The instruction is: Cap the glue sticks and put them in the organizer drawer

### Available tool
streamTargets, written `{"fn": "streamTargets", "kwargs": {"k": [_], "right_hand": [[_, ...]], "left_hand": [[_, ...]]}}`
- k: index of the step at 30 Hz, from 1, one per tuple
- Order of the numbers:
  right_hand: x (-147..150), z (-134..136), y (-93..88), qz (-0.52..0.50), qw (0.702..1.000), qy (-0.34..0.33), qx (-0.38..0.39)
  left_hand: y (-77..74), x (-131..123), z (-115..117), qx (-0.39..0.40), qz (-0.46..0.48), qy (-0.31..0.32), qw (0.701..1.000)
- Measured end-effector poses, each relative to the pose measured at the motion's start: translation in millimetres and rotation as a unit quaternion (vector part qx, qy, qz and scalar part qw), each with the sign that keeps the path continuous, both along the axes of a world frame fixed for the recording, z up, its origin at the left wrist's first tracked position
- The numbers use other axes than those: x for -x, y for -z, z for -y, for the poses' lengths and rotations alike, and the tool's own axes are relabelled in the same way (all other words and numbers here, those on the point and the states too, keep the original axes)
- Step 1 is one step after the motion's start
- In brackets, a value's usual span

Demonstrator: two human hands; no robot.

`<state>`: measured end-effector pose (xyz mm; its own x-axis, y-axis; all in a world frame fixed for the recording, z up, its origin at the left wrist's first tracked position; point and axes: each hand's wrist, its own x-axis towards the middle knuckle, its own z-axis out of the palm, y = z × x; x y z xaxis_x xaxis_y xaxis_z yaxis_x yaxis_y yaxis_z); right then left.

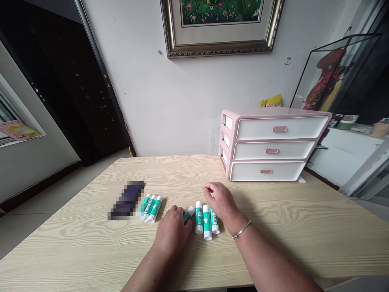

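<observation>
My left hand (173, 233) is closed around a green and white glue stick (189, 213), whose white cap pokes out to the right of my fingers. My right hand (221, 200), with a silver bracelet on its wrist, rests curled on the wooden table (304, 235) beside a row of three upright-lying glue sticks (206, 221), touching the rightmost one. What its fingertips pinch, if anything, is hidden. Another group of three glue sticks (151, 207) lies to the left.
A pink and white three-drawer organiser (270, 148) stands at the table's back right, drawers closed. A blurred dark flat object (127, 199) lies left of the glue sticks. A framed picture (220, 24) hangs on the wall behind.
</observation>
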<state>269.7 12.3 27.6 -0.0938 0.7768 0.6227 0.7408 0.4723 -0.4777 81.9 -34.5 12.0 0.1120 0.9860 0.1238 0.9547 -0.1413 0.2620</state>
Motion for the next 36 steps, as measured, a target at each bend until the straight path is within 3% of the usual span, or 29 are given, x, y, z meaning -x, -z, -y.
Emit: {"fn": "streamTargets", "kwargs": {"k": [3, 7, 10, 12, 15, 18, 20, 25, 29, 31, 34, 36], "right_hand": [[5.6, 5.1, -3.0, -0.014, 0.999, -0.041, 0.015], [14.0, 17.3, -11.0, -0.030, 0.995, -0.085, 0.048], [21.4, 24.4, -12.2, -0.032, 0.992, -0.093, 0.083], [25.9, 25.3, -9.5, -0.045, 0.989, -0.086, 0.109], [30.0, 20.9, -1.9, -0.114, 0.979, -0.070, 0.152], [30.1, 15.5, 5.5, -0.203, 0.955, -0.098, 0.196], [28.8, 14.8, 7.8, -0.240, 0.941, -0.133, 0.199], [23.1, 17.7, 6.0, -0.248, 0.943, -0.178, 0.137], [0.4, 3.9, 4.9, -0.229, 0.956, -0.131, 0.127], [-18.5, -7.8, 2.5, -0.249, 0.961, -0.054, 0.111], [-42.5, -19.5, -5.0, -0.278, 0.955, 0.081, 0.066], [-50.5, -20.7, -10.7, -0.253, 0.956, 0.142, 0.047]], "left_hand": [[-0.7, 0.2, 1.6, -0.027, -0.024, -0.003, 0.999], [-0.5, -2.1, 4.5, -0.106, 0.019, 0.053, 0.993], [-2.6, -6.8, 7.2, -0.164, 0.032, 0.098, 0.981], [-6.6, -10.0, 9.4, -0.161, 0.033, 0.110, 0.980], [-15.1, -11.9, 13.1, -0.112, 0.082, 0.112, 0.984], [-22.3, -11.2, 16.6, -0.024, 0.205, 0.129, 0.970], [-24.2, -11.5, 18.5, 0.051, 0.307, 0.139, 0.940], [-24.0, -18.5, 22.9, 0.216, 0.513, 0.114, 0.823], [-26.3, -13.8, 26.4, 0.246, 0.544, 0.114, 0.794], [-23.2, -4.5, 25.6, 0.236, 0.518, 0.093, 0.817], [-13.1, 10.1, 19.5, 0.114, 0.374, 0.037, 0.920], [-8.1, 15.2, 14.5, 0.014, 0.243, 0.003, 0.970]]}}
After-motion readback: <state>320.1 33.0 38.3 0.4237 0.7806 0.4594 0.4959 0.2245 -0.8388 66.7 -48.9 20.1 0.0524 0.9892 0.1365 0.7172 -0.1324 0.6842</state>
